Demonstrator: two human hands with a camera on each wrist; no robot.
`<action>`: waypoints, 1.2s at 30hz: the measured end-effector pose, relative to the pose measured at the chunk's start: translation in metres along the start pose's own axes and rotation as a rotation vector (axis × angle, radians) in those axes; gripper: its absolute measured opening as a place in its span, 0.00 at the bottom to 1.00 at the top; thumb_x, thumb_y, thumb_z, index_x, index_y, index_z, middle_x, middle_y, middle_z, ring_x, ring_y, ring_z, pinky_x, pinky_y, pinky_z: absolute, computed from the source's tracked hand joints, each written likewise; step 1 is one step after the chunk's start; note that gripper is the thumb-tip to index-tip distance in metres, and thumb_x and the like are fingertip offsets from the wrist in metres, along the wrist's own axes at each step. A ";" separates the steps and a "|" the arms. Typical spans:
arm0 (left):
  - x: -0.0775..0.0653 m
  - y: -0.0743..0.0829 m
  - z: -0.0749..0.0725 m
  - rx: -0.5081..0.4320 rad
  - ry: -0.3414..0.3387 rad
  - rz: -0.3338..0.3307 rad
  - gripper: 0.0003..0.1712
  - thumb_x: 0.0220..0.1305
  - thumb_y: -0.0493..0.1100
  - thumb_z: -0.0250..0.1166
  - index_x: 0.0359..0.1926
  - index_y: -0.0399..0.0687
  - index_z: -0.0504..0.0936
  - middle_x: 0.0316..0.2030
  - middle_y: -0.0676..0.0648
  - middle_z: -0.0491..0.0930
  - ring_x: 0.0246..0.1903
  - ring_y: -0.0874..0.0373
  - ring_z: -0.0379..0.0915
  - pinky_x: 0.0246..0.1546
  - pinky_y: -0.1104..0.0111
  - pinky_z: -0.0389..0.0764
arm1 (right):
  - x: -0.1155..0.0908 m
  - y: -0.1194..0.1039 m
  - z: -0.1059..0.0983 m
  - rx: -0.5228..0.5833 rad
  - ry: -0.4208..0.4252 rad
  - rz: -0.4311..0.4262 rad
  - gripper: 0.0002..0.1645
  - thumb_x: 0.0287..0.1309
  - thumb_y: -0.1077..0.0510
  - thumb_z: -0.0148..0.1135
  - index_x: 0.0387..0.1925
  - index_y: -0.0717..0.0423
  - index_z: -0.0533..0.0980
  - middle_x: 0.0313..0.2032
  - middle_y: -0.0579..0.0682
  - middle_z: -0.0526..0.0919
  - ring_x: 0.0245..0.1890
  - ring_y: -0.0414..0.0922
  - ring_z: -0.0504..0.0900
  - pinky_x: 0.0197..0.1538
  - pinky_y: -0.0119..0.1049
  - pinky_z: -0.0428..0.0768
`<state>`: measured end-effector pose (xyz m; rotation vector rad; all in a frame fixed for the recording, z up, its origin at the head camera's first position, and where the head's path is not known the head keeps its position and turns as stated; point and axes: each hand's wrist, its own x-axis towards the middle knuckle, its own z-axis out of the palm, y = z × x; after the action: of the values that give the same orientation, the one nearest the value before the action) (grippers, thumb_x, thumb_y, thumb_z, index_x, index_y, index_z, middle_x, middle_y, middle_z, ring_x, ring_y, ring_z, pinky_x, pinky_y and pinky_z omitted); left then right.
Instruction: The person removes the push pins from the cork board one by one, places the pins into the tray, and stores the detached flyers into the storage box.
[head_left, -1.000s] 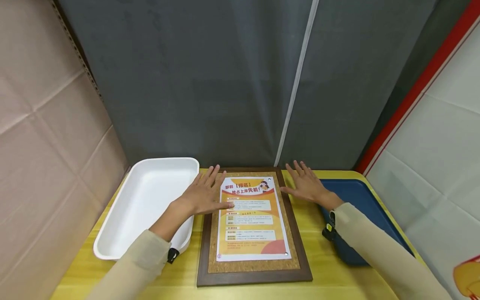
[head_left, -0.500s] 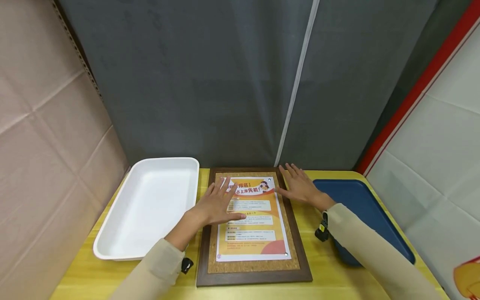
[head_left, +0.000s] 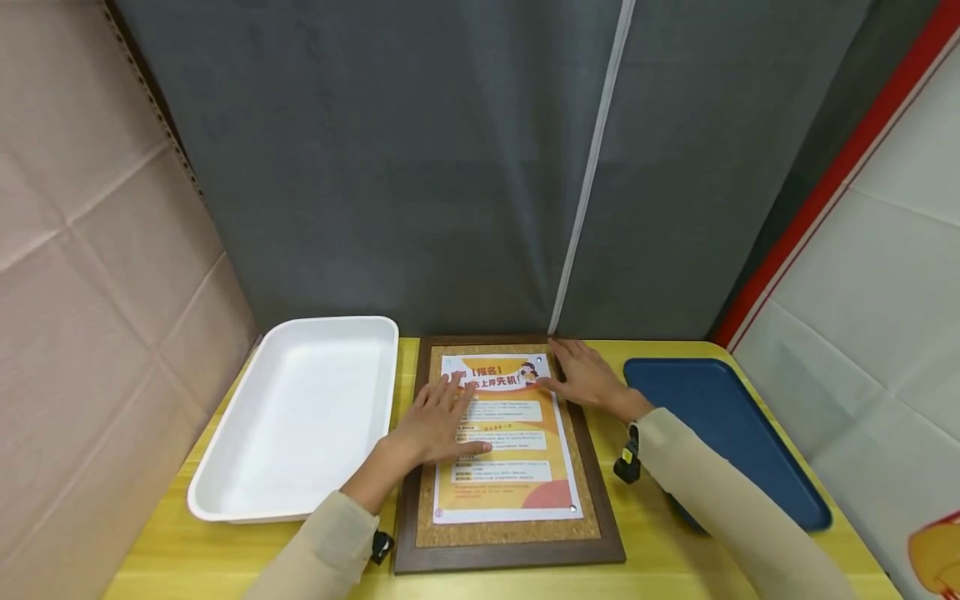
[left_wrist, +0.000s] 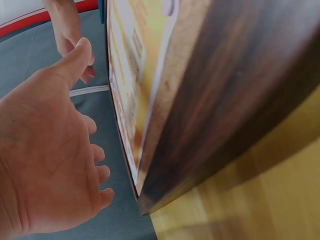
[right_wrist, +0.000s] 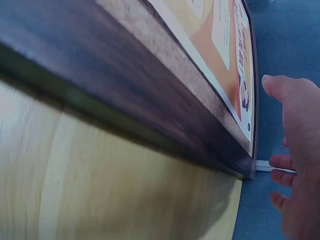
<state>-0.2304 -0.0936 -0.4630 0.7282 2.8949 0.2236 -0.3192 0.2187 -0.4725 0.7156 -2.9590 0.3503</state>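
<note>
A cork board (head_left: 510,533) in a dark brown wooden frame lies flat on the table. On it is an orange and white poster (head_left: 517,492) with printed text and a cartoon figure, and small pins show at its right corners. My left hand (head_left: 431,427) hovers over the poster's left part, fingers spread and thumb out; the left wrist view shows a gap below the palm. Near the board's upper right corner is my right hand (head_left: 588,379), its fingers extended, holding nothing. In the right wrist view this hand (right_wrist: 302,135) appears apart from the frame (right_wrist: 150,90).
To the left of the board stands a white plastic tray (head_left: 300,425). A dark blue tray (head_left: 720,408) lies to the right, partly behind the right sleeve. A grey curtain (head_left: 420,183) rises behind the yellow wooden table (head_left: 187,558). Pale panels flank both sides.
My left hand has moved right and toward me, from the board's upper left edge to over the poster. The right hand has come left, from beside the board to its upper right corner.
</note>
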 end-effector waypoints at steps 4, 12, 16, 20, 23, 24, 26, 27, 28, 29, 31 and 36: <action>0.000 -0.003 0.005 0.012 -0.019 -0.011 0.63 0.67 0.79 0.57 0.86 0.44 0.49 0.84 0.35 0.43 0.84 0.37 0.38 0.81 0.42 0.46 | 0.006 -0.002 0.007 0.001 0.033 -0.017 0.50 0.70 0.35 0.65 0.76 0.66 0.67 0.71 0.69 0.71 0.72 0.67 0.69 0.72 0.65 0.67; -0.001 -0.002 0.010 -0.008 -0.046 -0.028 0.62 0.67 0.80 0.57 0.86 0.47 0.48 0.85 0.36 0.42 0.84 0.37 0.36 0.81 0.41 0.44 | 0.012 -0.002 0.015 0.024 0.120 -0.043 0.40 0.68 0.41 0.69 0.67 0.69 0.76 0.59 0.67 0.79 0.58 0.63 0.77 0.62 0.61 0.77; -0.003 -0.001 0.009 -0.009 -0.056 -0.029 0.62 0.68 0.79 0.56 0.86 0.46 0.48 0.84 0.35 0.43 0.84 0.37 0.36 0.81 0.41 0.45 | 0.016 0.000 0.018 0.064 0.132 -0.011 0.35 0.66 0.47 0.72 0.62 0.70 0.79 0.52 0.63 0.81 0.52 0.59 0.78 0.56 0.56 0.79; -0.004 0.001 0.008 -0.006 -0.078 -0.033 0.62 0.68 0.80 0.55 0.86 0.47 0.47 0.84 0.35 0.43 0.84 0.38 0.36 0.81 0.42 0.44 | 0.020 0.004 0.021 0.108 0.144 0.022 0.25 0.65 0.52 0.73 0.53 0.69 0.82 0.42 0.58 0.79 0.44 0.54 0.76 0.49 0.50 0.78; -0.005 0.002 0.008 -0.007 -0.093 -0.041 0.63 0.68 0.80 0.55 0.86 0.47 0.47 0.84 0.36 0.42 0.84 0.39 0.35 0.81 0.42 0.44 | 0.024 0.007 0.024 0.137 0.160 0.025 0.15 0.64 0.56 0.74 0.41 0.64 0.82 0.35 0.54 0.74 0.38 0.50 0.73 0.43 0.46 0.72; -0.005 0.002 0.008 -0.009 -0.096 -0.044 0.63 0.68 0.80 0.55 0.86 0.47 0.47 0.84 0.36 0.42 0.84 0.39 0.35 0.81 0.42 0.44 | 0.025 0.008 0.025 0.148 0.165 0.024 0.13 0.64 0.57 0.74 0.38 0.63 0.80 0.33 0.53 0.72 0.36 0.50 0.72 0.42 0.45 0.70; -0.005 0.002 0.008 -0.015 -0.096 -0.048 0.63 0.68 0.80 0.56 0.86 0.47 0.46 0.84 0.35 0.42 0.84 0.39 0.35 0.81 0.42 0.45 | 0.026 0.010 0.026 0.171 0.172 0.028 0.11 0.64 0.59 0.73 0.34 0.61 0.78 0.31 0.52 0.71 0.35 0.48 0.71 0.41 0.44 0.69; -0.005 0.002 0.009 -0.016 -0.095 -0.049 0.63 0.68 0.80 0.56 0.86 0.47 0.46 0.84 0.35 0.43 0.84 0.39 0.35 0.81 0.42 0.45 | 0.027 0.011 0.027 0.187 0.175 0.033 0.10 0.63 0.61 0.73 0.34 0.61 0.79 0.31 0.52 0.72 0.35 0.48 0.71 0.41 0.44 0.70; -0.005 0.002 0.009 -0.019 -0.093 -0.050 0.63 0.68 0.79 0.56 0.86 0.47 0.46 0.84 0.35 0.43 0.84 0.39 0.35 0.81 0.42 0.45 | 0.027 0.011 0.027 0.204 0.178 0.038 0.09 0.63 0.62 0.73 0.35 0.62 0.80 0.32 0.52 0.73 0.35 0.48 0.72 0.41 0.44 0.72; -0.005 0.002 0.009 -0.019 -0.091 -0.050 0.63 0.68 0.79 0.57 0.86 0.46 0.46 0.84 0.35 0.43 0.84 0.38 0.35 0.81 0.41 0.45 | 0.028 0.011 0.027 0.221 0.179 0.042 0.08 0.63 0.62 0.73 0.36 0.63 0.81 0.32 0.53 0.75 0.35 0.49 0.73 0.42 0.44 0.74; -0.005 0.001 0.009 -0.021 -0.088 -0.050 0.64 0.67 0.79 0.58 0.86 0.46 0.46 0.84 0.34 0.43 0.84 0.38 0.36 0.81 0.41 0.45 | 0.029 0.011 0.027 0.252 0.177 0.053 0.08 0.63 0.64 0.72 0.40 0.66 0.83 0.34 0.55 0.78 0.37 0.50 0.76 0.43 0.46 0.78; -0.005 0.000 0.011 -0.024 -0.102 -0.060 0.64 0.67 0.79 0.58 0.86 0.45 0.47 0.84 0.35 0.43 0.84 0.38 0.35 0.81 0.41 0.45 | 0.032 0.009 0.029 0.293 0.156 0.104 0.10 0.65 0.65 0.70 0.45 0.68 0.85 0.37 0.57 0.82 0.38 0.51 0.78 0.46 0.46 0.81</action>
<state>-0.2237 -0.0945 -0.4729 0.6290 2.8070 0.2077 -0.3524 0.2056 -0.4987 0.5308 -2.8311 0.8209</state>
